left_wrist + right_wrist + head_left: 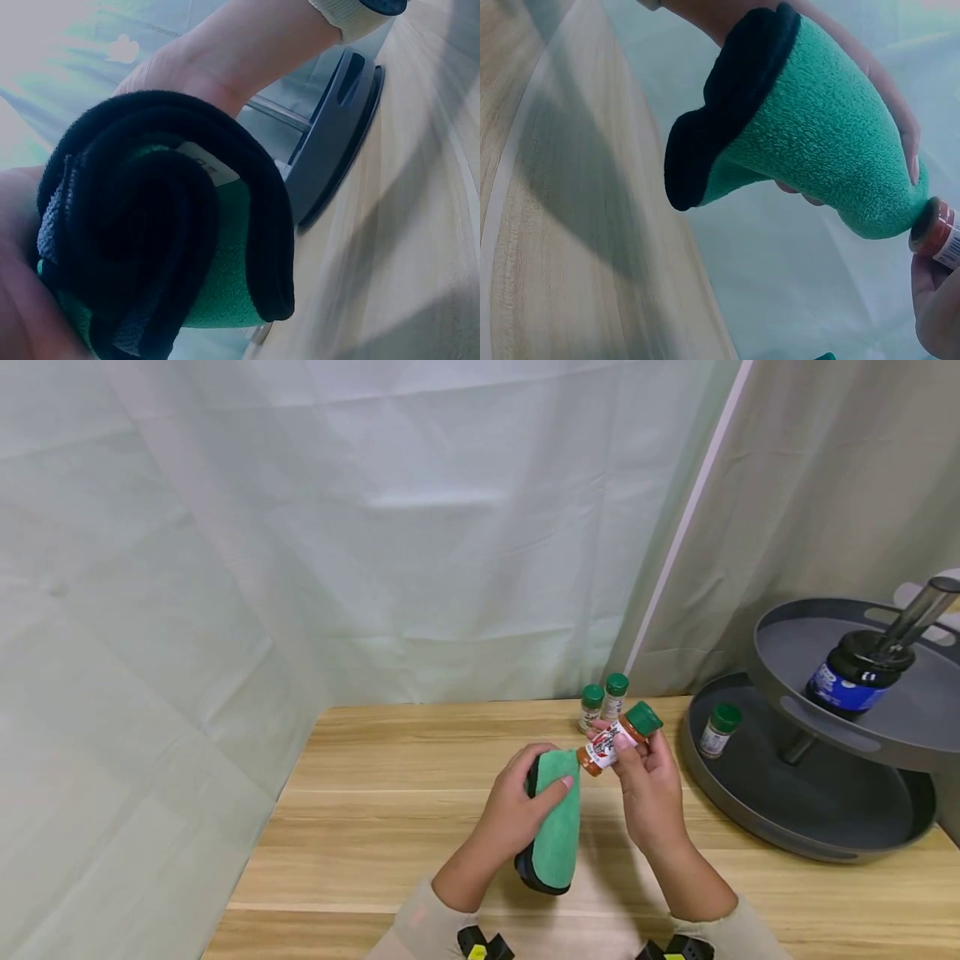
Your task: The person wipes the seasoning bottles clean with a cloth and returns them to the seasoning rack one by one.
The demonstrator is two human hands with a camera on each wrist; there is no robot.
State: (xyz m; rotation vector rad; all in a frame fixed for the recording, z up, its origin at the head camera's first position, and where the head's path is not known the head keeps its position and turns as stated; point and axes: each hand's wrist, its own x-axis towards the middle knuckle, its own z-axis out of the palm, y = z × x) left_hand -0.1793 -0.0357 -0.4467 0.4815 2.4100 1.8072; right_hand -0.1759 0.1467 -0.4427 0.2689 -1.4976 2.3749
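My left hand (517, 810) grips a folded green cloth (557, 827) with a dark edge, thumb across its front. In the left wrist view the cloth's rolled dark-trimmed end (165, 225) faces the camera. Between thumb and fingers, my right hand (652, 785) holds a small spice jar (611, 745) with a green cap, tilted so the cap points up and right. The jar holds orange-red contents and has a white label. In the right wrist view, the jar's base (930, 229) touches the cloth's end (907, 202).
Two more green-capped jars, one in front (590, 706) and one behind (615, 695), stand at the table's back edge. A two-tier dark tray (802, 827) occupies the right side. Its lower tier has another green-capped jar (720, 729); its upper tier, a dark blue-labelled jar (851, 681).
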